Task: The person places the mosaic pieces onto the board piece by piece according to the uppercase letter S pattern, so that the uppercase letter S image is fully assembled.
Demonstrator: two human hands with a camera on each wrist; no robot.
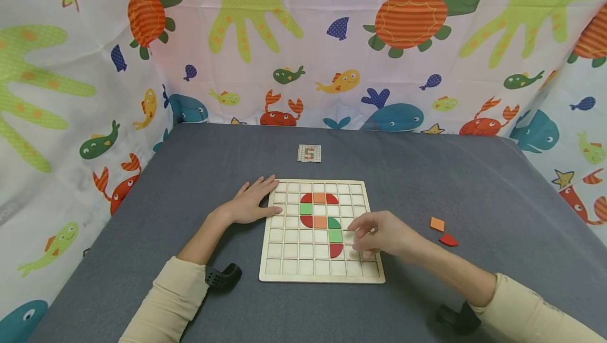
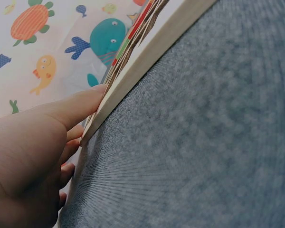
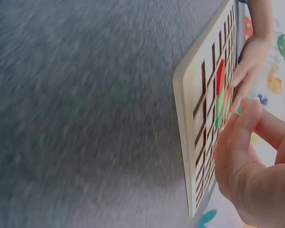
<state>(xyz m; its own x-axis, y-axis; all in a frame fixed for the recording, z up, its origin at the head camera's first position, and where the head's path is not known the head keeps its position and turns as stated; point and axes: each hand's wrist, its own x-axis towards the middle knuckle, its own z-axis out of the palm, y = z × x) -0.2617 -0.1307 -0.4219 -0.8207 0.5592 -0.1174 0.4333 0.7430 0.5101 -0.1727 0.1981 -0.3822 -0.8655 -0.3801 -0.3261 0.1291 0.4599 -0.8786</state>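
Note:
A wooden grid board [image 1: 283,267] lies flat on the grey table. In its cells, red quarter-round tiles [image 1: 336,250], orange square tiles [image 1: 320,222], green square tiles [image 1: 335,235] and a green quarter-round tile [image 1: 334,223] form a curving line. My left hand [image 1: 251,202] rests at the board's left edge, thumb on the rim [image 2: 100,107] and fingers extended toward the upper corner. Over the board's right side hovers my right hand [image 1: 379,233], fingers loosely bent. Between its thumb and forefinger no tile shows.
Right of the board lie a loose orange square tile [image 1: 437,224] and a red quarter-round tile [image 1: 448,239]. Behind the board is a small pattern card [image 1: 309,153] with a curved figure. A curtain printed with sea animals [image 1: 313,42] hangs around the table's back and sides.

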